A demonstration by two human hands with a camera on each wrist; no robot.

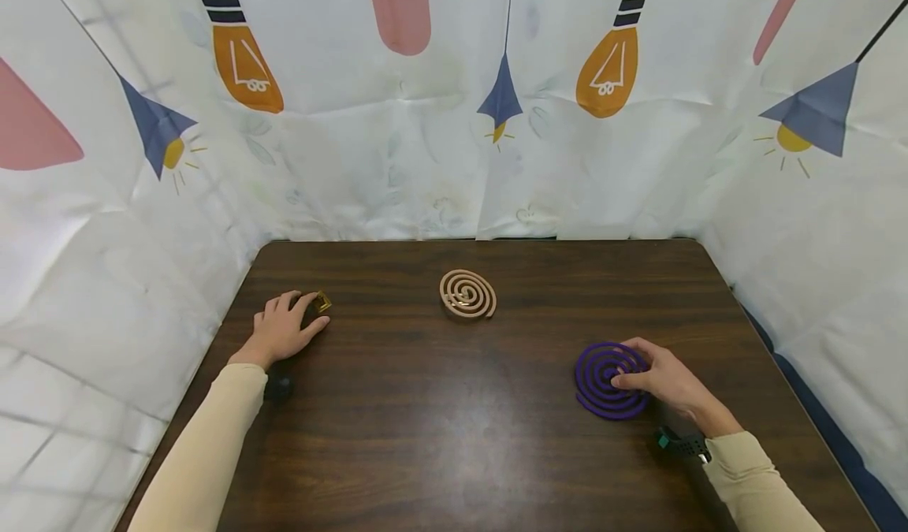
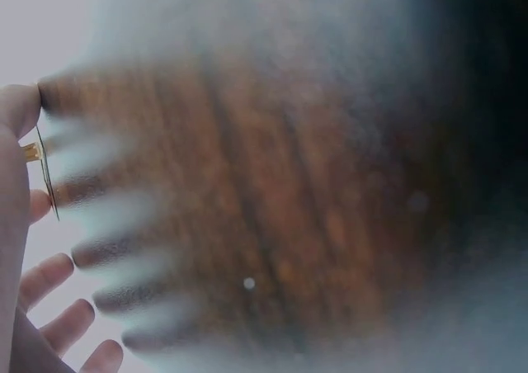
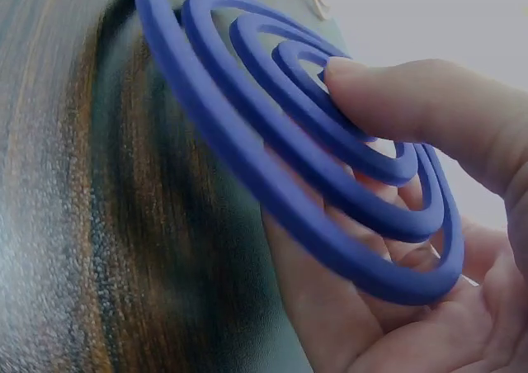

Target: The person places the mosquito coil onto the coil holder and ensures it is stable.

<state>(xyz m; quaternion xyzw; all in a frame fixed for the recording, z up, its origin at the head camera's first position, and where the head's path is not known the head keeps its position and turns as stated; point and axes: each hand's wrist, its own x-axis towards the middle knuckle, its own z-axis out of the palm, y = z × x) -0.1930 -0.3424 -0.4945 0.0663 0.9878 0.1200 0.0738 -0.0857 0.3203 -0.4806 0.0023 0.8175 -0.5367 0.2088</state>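
Note:
My right hand (image 1: 670,378) holds a purple mosquito coil (image 1: 590,382) above the right side of the table, thumb on its upper face and the other fingers beneath. In the right wrist view the coil (image 3: 239,162) is tilted and clear of the wood. At the far left, my left hand (image 1: 284,329) pinches a small gold metal coil stand (image 1: 324,303) between thumb and forefinger. The left wrist view shows this thin stand (image 2: 46,175) edge-on between the fingertips. A tan mosquito coil (image 1: 484,289) lies near the table's back middle, with gold metal glinting at its centre.
The dark brown wooden table (image 1: 426,414) reaches back to a white printed curtain (image 1: 440,161), which also hangs along both sides. A black wrist device (image 1: 279,387) is near the left cuff, and a strap with a device (image 1: 684,442) is on the right wrist.

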